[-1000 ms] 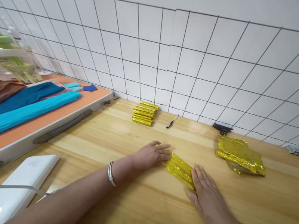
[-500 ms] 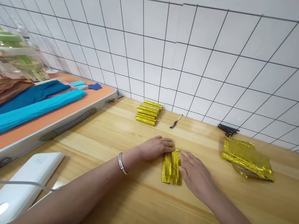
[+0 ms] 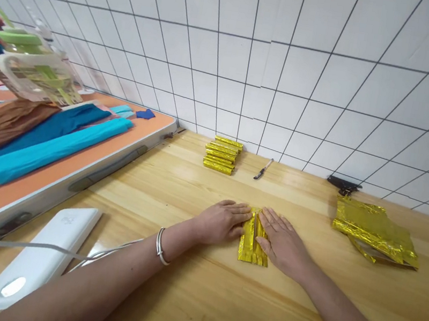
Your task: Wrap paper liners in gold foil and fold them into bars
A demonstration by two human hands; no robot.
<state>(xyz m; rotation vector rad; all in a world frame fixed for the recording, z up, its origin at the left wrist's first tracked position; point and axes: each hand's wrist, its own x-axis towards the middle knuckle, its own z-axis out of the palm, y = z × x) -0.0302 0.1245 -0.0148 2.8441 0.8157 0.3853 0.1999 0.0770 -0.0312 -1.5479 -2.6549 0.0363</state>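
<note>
A folded gold foil piece [image 3: 252,248] lies flat on the wooden table [image 3: 184,297], with a lengthwise seam down its middle. My left hand [image 3: 223,220] rests on its left edge, palm down, fingers stretched out. On the right edge lies my right hand [image 3: 282,240], also flat, with fingers extended and the thumb near the seam. Neither hand is wrapped round anything. Behind them, several narrow gold foil strips [image 3: 221,154] are stacked near the wall. More gold foil sheets [image 3: 376,229] sit at the right in an uneven pile.
A pen [image 3: 263,169] and a black clip [image 3: 344,185] lie near the tiled wall. At the left are a white power bank [image 3: 41,252] with a cable, an orange board [image 3: 150,129] bearing blue and brown cloth, and a green-lidded jug [image 3: 42,65].
My left hand has moved down slightly onto the foil's left edge, and my right fingers have shifted to its upper right. The camera view has tilted down a little.
</note>
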